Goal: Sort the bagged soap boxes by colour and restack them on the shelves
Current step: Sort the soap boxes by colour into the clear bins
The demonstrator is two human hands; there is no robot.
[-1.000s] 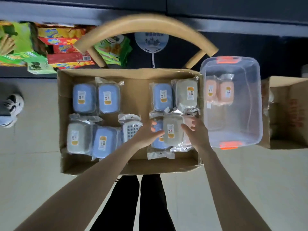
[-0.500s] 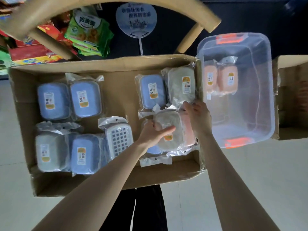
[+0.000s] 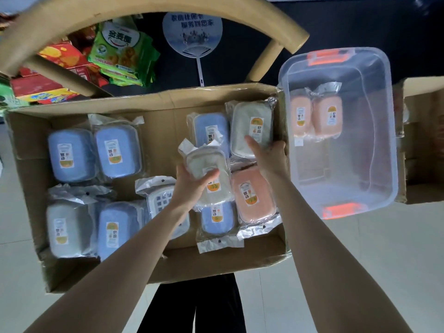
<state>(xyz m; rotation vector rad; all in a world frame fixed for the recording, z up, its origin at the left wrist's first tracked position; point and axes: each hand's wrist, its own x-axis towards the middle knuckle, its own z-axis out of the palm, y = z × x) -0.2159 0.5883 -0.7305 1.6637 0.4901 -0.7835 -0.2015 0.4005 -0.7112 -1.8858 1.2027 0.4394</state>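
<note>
A cardboard box (image 3: pixel 168 99) holds several bagged soap boxes in blue, grey-green and pink. My left hand (image 3: pixel 192 183) grips a grey-green bagged soap box (image 3: pixel 206 164) lifted above the pile. My right hand (image 3: pixel 266 156) reaches with straight fingers onto another grey-green soap box (image 3: pixel 249 121) at the box's far right corner. A pink soap box (image 3: pixel 252 193) lies uncovered below my right hand, with a blue soap box (image 3: pixel 217 217) beside it. Two pink soap boxes (image 3: pixel 314 114) lie in the clear plastic bin (image 3: pixel 374 164).
A curved wooden chair back (image 3: pixel 149 8) arches over the box's far side. Snack packs (image 3: pixel 120 54) and a round paper fan (image 3: pixel 192 32) lie beyond it. Another cardboard box (image 3: pixel 422 140) stands right of the bin. My legs show below the box.
My left hand has lifted the grey-green soap box off the pile, uncovering the pink one. My right hand has let go and moved up to the far grey-green box. The camera moved closer.
</note>
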